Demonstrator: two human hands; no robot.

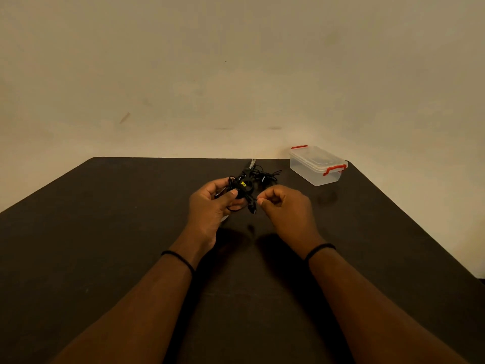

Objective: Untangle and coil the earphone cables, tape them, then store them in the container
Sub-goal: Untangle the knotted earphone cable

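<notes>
My left hand grips a tangled bunch of black earphone cables above the dark table, thumb pressed on the bundle. An earbud end hangs below the bunch. My right hand is beside it, fingers curled, pinching a thin strand of the same cable at its fingertips. More black cable lies on the table behind the hands. A clear plastic container with red clips and its lid on stands at the table's far right corner.
A pair of scissors lies partly under the loose cables near the table's far edge. A small white object peeks out under my left hand. The dark table ends at a plain wall.
</notes>
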